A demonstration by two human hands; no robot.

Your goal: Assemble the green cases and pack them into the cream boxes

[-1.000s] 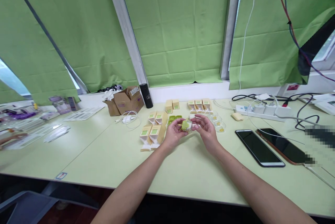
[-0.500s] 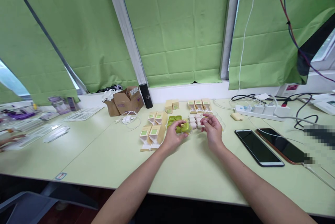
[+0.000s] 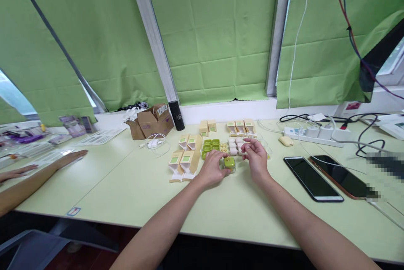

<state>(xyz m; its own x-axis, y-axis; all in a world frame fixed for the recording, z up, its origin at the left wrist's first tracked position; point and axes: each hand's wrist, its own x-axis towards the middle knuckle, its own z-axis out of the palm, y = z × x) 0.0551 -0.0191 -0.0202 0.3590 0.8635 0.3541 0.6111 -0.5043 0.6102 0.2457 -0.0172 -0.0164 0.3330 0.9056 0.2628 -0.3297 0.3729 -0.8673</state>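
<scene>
My left hand [image 3: 215, 169] has its thumb and fingers around a small square case with a green lid and clear sides [image 3: 229, 163], upright at the tabletop. To its right, my right hand [image 3: 256, 156] is raised with the fingers curled and the thumb near the fingertips; anything between them is too small to make out. Behind my hands lie a group of green square lids [image 3: 210, 145], small yellow pieces [image 3: 224, 147] and several white rounded pieces [image 3: 233, 151] in a clear tray. Left of them stand open cream cartons [image 3: 185, 157] with green windows.
More cartons [image 3: 240, 126] stand at the back. Two phones [image 3: 312, 177] and a power strip [image 3: 322, 135] with cables lie right. A brown box [image 3: 154, 122], a black cylinder [image 3: 176, 115] and a white charger [image 3: 154, 143] stand left. Another person's arm [image 3: 41, 181] rests at far left.
My left hand has lowered the green-lidded case and turned it upright, uncovering the green lids and yellow pieces behind. My right hand is nearly unmoved. Another person's arm has come in at the left.
</scene>
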